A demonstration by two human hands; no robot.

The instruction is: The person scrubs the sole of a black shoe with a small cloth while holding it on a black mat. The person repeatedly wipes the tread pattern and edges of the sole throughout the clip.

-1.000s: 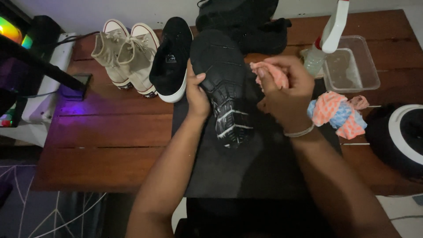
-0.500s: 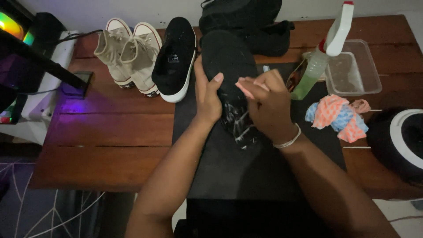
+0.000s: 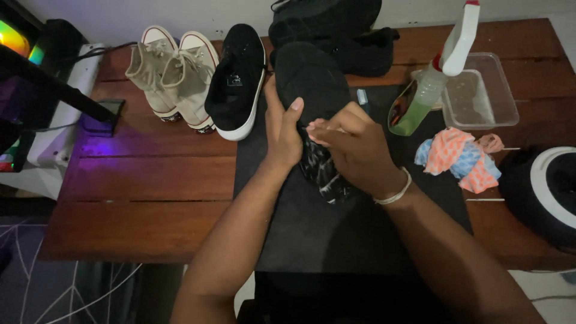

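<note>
My left hand grips the black shoe along its side, sole turned up so the tread faces me, over the dark mat mid-bench. My right hand is closed around something pressed against the sole; what it is, I can't tell. Left of the mat sit the other black shoe and a beige pair. To the right, a spray bottle, clear tub and crumpled cloth crowd in close.
</note>
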